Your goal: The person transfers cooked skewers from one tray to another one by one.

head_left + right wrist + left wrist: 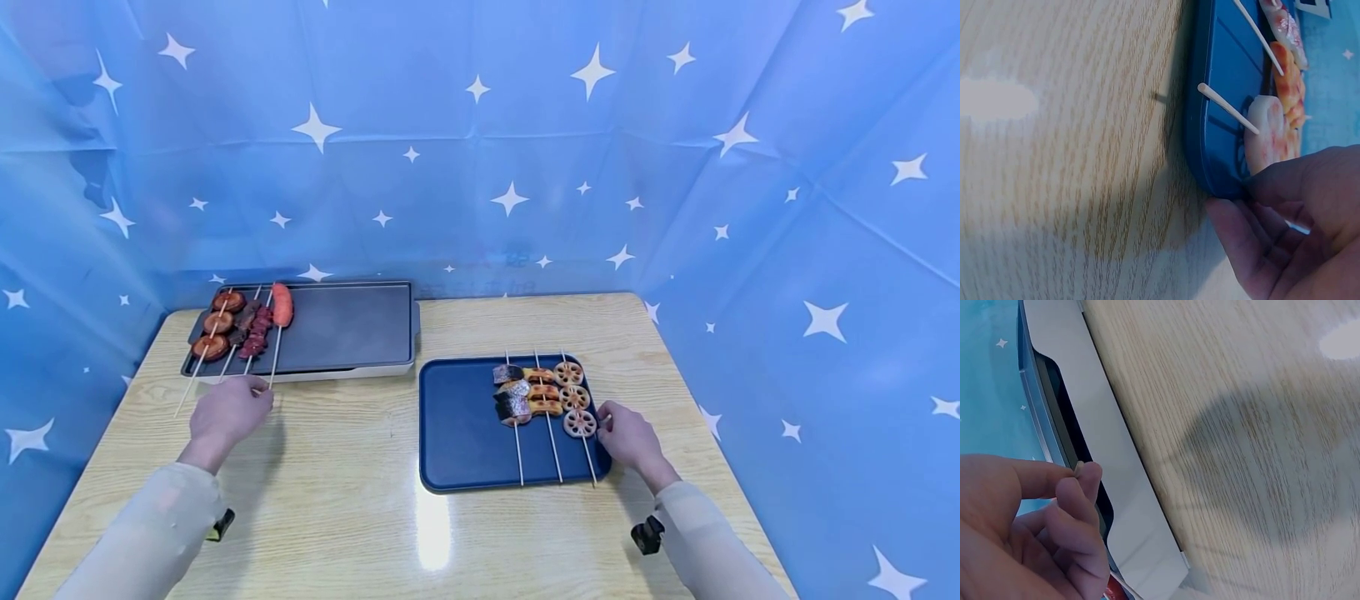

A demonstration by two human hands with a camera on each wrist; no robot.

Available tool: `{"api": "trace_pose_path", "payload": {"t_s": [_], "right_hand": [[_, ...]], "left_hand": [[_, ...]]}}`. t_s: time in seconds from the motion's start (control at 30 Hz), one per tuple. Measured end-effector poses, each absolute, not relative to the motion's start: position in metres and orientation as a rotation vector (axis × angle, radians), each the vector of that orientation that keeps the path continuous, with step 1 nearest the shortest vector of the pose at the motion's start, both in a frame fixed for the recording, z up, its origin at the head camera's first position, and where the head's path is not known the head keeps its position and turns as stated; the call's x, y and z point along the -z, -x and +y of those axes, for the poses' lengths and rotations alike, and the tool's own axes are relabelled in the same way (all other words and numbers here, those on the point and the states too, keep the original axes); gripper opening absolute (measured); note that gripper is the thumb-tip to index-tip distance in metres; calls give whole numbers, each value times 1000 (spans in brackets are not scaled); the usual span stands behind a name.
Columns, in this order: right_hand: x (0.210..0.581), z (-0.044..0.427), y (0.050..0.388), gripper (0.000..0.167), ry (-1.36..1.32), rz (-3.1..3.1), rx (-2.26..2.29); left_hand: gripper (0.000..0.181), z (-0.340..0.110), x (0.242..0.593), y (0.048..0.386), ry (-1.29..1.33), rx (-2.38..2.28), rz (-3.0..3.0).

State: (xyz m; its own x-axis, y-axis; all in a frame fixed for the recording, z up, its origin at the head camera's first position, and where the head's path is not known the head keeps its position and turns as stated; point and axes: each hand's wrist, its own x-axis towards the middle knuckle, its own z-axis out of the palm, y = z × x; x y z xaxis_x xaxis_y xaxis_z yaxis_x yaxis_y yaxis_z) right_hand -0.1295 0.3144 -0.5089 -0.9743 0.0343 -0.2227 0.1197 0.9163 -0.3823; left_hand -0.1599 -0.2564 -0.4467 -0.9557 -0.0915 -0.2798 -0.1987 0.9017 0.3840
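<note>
Sausage skewer (282,310) — in left hand (229,414)

Dark blue tray (467,425), white-starred blue backdrop (435,108)

I am in what looks like a staged booth: blue star-printed sheeting (450,192), with fold creases, hangs behind the far edge of my wood-grain table (330,500) and beside its left and right edges. The griddle (352,325) at the far left corner and the tray (465,433) of skewered food (543,407) suggest a barbecue setting.
</note>
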Motion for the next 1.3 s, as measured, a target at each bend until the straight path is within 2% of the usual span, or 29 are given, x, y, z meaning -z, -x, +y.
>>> {"api": "trace_pose_path", "payload": {"t_s": [0.53, 0.83, 1.3], "right_hand": [[510, 314, 129, 18, -114, 2871, 590], [509, 313, 129, 19, -111, 2866, 589], [508, 313, 128, 19, -109, 2864, 571]], "left_hand": [[30, -258, 450, 162, 247, -902, 2682], [31, -257, 450, 162, 280, -985, 2663], [29, -234, 443, 152, 199, -1219, 2662]]}}
